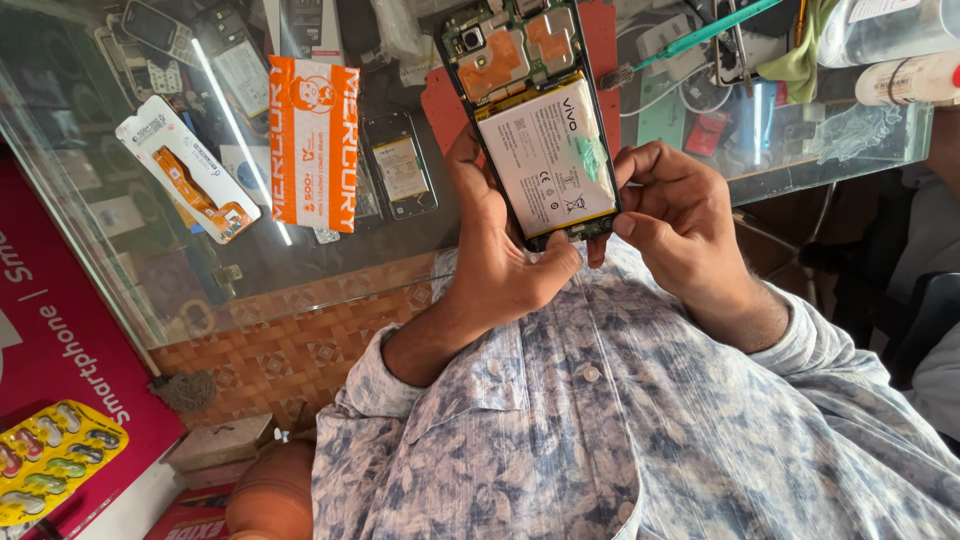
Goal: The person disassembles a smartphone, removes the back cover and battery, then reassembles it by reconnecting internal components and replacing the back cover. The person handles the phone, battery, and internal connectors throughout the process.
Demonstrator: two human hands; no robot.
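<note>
An opened phone [535, 120] is clamped in the left hand [490, 250]'s grip; beside it, its lower edge is pinched by the right hand [680, 215]; steady, fine prying is judged needed next.

Opened phone [535, 120] between left hand [497, 262] and right hand [680, 225].

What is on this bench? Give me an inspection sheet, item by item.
surface: glass counter, phones shelved under it
job's things: opened phone, back off, white battery exposed
clutter: orange packet; bagged flex part; teal screwdriver; white bottle
grips: left hand holds the phone's lower left edge; right hand pinches its lower right edge
cables: nothing seen
surroundings: red box; yellow pill strip
</note>
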